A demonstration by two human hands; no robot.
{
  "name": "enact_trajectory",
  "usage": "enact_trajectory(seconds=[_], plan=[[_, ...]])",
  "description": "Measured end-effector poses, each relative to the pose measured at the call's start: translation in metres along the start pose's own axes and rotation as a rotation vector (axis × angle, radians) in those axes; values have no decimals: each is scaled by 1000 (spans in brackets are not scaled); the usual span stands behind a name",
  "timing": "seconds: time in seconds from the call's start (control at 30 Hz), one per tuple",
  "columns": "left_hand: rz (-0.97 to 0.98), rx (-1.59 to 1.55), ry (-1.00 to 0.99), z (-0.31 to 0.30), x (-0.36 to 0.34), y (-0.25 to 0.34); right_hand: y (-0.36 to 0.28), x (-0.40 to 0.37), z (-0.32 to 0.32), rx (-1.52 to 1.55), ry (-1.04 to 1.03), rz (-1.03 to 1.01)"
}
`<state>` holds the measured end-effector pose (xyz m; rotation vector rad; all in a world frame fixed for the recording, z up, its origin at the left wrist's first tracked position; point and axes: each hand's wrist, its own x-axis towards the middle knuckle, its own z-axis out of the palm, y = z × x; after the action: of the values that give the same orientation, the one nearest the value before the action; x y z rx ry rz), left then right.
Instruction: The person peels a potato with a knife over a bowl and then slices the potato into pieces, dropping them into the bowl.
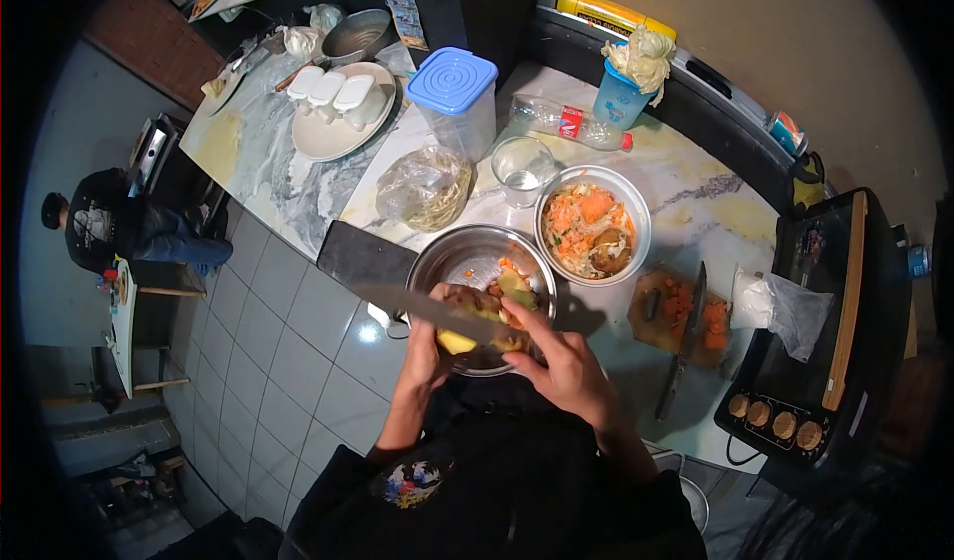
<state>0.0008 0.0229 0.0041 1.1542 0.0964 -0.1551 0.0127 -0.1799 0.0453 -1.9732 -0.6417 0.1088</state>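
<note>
Currently: paring a yellow potato piece [455, 342] held over the steel bowl [452, 257] at the near edge of the countertop [696, 202]. Left hand [425, 353] is cupped around the potato, fingers pressed to it. Right hand [566, 366] is wrapped tight on the handle of a long knife [427, 309], whose blade runs across the top of the piece. Judgement: the blade is long for hand-held work, so short strokes, the left thumb kept behind the edge, and the piece kept low over the bowl so offcuts drop in. Cut pieces already lie in the bowl. Surface: marbled and crowded. A white bowl [593, 169] of chopped vegetables touches the steel one. A cutting board [651, 333] with carrot bits and a second knife [686, 346] lies toward the right edge. A glass [523, 170], plastic bag [427, 190] and blue-lidded container [454, 98] stand further back, and a plate [328, 133] sits toward the far left corner. A black countertop oven [825, 331] sits at the right end. Room: dim, pale tiled floor [288, 331], another person [99, 222] well apart on the left.
</note>
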Motion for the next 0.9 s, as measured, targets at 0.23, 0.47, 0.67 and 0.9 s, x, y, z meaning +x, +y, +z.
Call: enact_trajectory(seconds=[0.23, 0.47, 0.67, 0.9], plan=[[-265, -575, 187, -3, 4, 2, 13, 3, 13, 383, -10, 406], [-234, -672, 101, -4, 1, 8, 16, 6, 19, 304, -36, 374], [-204, -486, 94, -1, 2, 7, 12, 5, 16, 289, -1, 310], [-252, -317, 126, -10, -1, -5, 16, -7, 14, 373, 31, 392]])
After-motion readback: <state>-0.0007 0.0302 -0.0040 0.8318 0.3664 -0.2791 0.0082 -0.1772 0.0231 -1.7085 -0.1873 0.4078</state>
